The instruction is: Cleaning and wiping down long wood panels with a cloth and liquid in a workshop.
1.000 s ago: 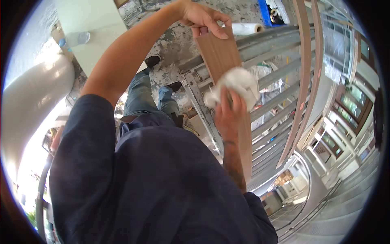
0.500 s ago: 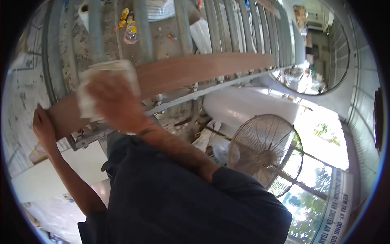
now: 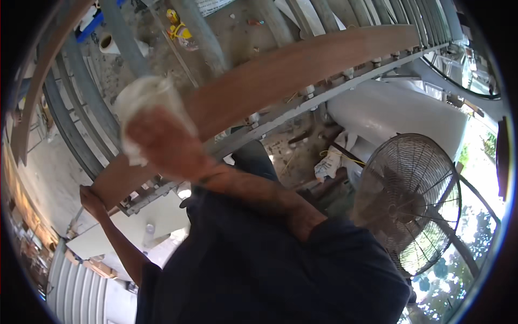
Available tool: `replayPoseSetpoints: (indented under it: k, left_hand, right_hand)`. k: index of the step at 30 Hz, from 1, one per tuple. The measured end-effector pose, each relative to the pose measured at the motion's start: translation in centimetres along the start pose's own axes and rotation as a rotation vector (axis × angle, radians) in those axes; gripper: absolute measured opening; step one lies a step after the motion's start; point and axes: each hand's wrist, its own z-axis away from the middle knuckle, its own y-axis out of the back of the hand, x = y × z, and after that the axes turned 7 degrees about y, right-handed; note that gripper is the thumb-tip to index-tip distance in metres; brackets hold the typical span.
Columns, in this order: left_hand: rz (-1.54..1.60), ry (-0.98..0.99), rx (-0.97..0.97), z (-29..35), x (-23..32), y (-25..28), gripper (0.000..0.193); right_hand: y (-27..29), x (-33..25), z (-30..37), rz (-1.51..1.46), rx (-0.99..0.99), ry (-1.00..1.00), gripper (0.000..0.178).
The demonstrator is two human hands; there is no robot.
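A long reddish-brown wooden board slants across metal rollers, its near end at the lower left and its far end at the upper right. My left hand is closed round the near left end. Flat against the board's left part, my right hand holds a folded white cloth under its palm and fingers. Motion blurs this hand and the cloth. Part of the board is hidden beneath them.
Grey metal rollers run under the board, beside a rail. A caged fan stands at the right, near a large white wrapped roll. Beyond the rollers lie a small bottle and a cardboard-cored roll.
The view has turned, so the board slants more steeply and the fan sits further right. Another long brown strip now shows at the far left. Both hands keep hold of the board and cloth.
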Motion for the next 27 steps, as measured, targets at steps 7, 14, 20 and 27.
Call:
replayPoseSetpoints:
  k: [7,14,20,27]
  left_hand:
    - [-0.007,-0.051,-0.058,-1.6,1.8,-0.6,0.048]
    - [-0.079,-0.094,-0.048,-2.4,0.0,-2.1,0.046]
    - [-0.1,-0.177,-0.056,-3.1,-2.7,-1.3,0.044]
    - [-0.101,-0.135,-0.002,-2.0,3.6,0.5,0.048]
  right_hand:
    - [21.8,-19.2,0.5,2.089,-0.396,0.044,0.054]
    - [16.7,-16.5,3.7,1.883,-0.064,0.037,0.052]
    - [-0.2,-7.3,3.7,1.453,-0.294,0.03,0.057]
    - [21.5,-20.2,1.1,2.243,0.437,-0.289,0.061]
